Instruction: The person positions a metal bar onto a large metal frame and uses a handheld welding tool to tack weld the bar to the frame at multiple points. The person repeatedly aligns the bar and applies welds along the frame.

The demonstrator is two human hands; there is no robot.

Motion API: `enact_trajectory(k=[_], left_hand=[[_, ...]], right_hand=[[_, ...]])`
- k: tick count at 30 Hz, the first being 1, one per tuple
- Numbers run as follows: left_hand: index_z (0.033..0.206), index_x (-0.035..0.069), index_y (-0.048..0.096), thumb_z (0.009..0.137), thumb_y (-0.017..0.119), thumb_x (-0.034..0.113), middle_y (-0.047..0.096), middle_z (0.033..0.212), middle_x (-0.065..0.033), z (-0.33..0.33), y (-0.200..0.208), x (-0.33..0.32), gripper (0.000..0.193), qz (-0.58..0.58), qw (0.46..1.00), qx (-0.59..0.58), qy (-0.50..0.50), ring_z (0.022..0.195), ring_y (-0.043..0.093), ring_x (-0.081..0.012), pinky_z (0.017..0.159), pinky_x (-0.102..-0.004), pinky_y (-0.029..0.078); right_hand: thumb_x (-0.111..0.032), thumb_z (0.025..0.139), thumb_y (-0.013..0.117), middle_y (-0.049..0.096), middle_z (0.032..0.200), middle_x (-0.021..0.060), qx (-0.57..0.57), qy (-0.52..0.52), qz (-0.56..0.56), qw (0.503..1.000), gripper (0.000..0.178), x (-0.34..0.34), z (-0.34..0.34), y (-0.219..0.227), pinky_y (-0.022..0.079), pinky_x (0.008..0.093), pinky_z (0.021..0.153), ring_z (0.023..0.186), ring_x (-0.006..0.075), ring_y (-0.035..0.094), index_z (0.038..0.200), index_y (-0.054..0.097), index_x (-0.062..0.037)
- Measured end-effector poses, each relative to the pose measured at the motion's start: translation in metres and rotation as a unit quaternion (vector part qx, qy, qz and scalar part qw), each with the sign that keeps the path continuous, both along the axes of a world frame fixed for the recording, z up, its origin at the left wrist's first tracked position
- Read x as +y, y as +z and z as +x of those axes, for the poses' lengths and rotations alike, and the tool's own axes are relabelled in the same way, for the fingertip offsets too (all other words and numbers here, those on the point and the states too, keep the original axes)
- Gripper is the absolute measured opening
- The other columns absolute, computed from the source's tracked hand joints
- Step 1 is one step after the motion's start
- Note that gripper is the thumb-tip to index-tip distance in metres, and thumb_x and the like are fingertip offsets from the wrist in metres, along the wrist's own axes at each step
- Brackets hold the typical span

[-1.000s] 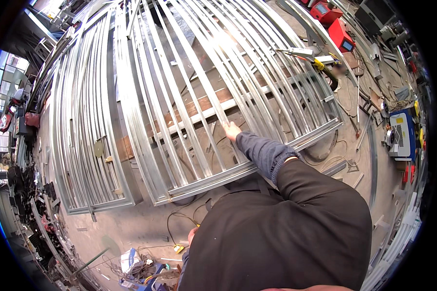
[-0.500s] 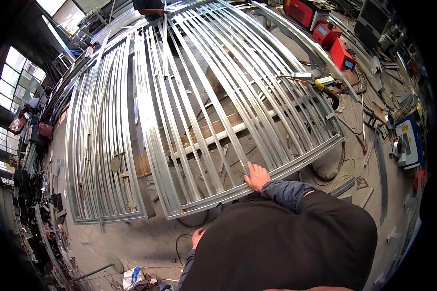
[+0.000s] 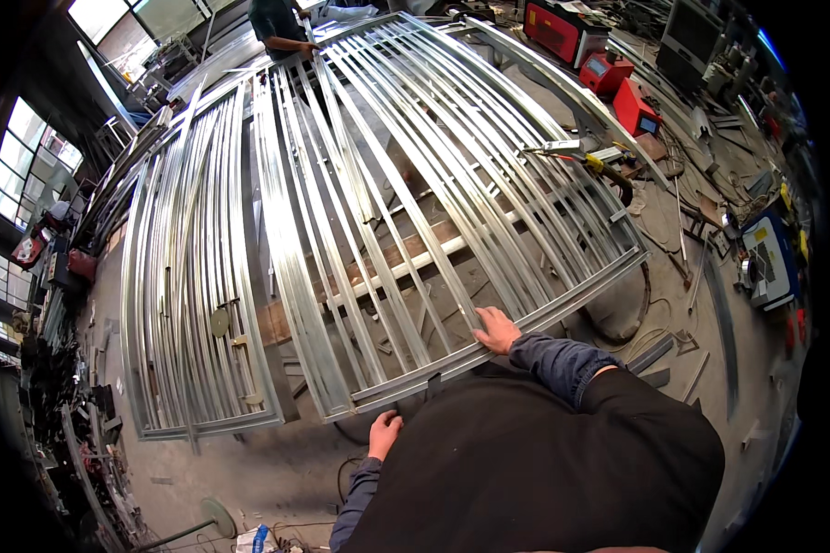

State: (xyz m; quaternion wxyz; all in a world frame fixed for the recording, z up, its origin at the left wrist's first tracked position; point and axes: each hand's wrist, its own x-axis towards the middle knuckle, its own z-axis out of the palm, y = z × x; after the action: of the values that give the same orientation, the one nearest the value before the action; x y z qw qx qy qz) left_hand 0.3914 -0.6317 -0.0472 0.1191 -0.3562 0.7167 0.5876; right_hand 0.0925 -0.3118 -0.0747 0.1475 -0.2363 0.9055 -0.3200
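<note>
A large frame of shiny metal tubes [image 3: 286, 267] lies in front of me, its long bars running away to the far side. My right hand [image 3: 499, 330] is at the near end of one metal bar [image 3: 447, 276], beside the front rail [image 3: 563, 311], with fingers and thumb closed about it. Below the near left corner of this frame, my left hand [image 3: 385, 434] hangs apart from the metal, fingers curled and nothing visible in them. Across the frame a co-worker [image 3: 277, 29] has a hand on a loose bar [image 3: 355, 175] that lies over the others.
A second barred frame [image 3: 194, 276] lies at left. A clamp with a yellow handle [image 3: 609, 170] sits at the right edge. Red machines [image 3: 636, 108] and a blue-white machine [image 3: 770, 262] stand right. Cables [image 3: 622, 323] and offcuts [image 3: 653, 354] litter the floor; a green disc-based stand [image 3: 218, 518] is near left.
The co-worker's loose bar has come down and toward me over the frame. My left hand has risen further into view. My right hand stays at the bar's near end.
</note>
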Motion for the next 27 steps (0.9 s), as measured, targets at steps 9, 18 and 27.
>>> enact_trajectory(k=[9,18,27], left_hand=[[0.136,-0.005,0.067,0.102,0.072,0.016,0.077,0.116,-0.0105,-0.023,-0.021,0.018,0.040,0.060,0.994,0.090,0.002,0.099,0.073,-0.0148,0.086,-0.0301,0.058],[0.136,0.004,0.066,0.092,0.073,0.011,0.066,0.134,-0.0176,-0.017,0.001,0.050,0.045,-0.234,0.947,0.200,-0.087,0.118,0.068,-0.0367,0.100,-0.0451,0.055],[0.151,0.006,0.055,0.085,0.077,0.015,0.052,0.155,-0.0162,-0.055,0.022,0.067,0.070,-0.388,0.883,0.172,-0.201,0.146,0.047,-0.0374,0.121,-0.0502,0.039]], right_hand=[[-0.044,0.102,0.066,0.056,0.147,0.0190,0.076,0.036,0.058,0.995,0.065,0.008,0.026,0.004,0.039,0.0493,0.117,0.137,0.0413,0.051,0.151,0.054,-0.0042],[-0.048,0.102,0.064,0.052,0.154,0.0195,0.047,0.074,0.081,0.993,0.072,0.012,0.021,-0.002,0.035,0.0502,0.120,0.141,0.0415,0.048,0.157,0.049,-0.0042],[-0.046,0.100,0.066,0.047,0.158,0.0199,-0.004,0.115,0.067,0.991,0.074,0.019,0.009,-0.003,0.034,0.0505,0.122,0.143,0.0422,0.046,0.160,0.047,-0.0073]])
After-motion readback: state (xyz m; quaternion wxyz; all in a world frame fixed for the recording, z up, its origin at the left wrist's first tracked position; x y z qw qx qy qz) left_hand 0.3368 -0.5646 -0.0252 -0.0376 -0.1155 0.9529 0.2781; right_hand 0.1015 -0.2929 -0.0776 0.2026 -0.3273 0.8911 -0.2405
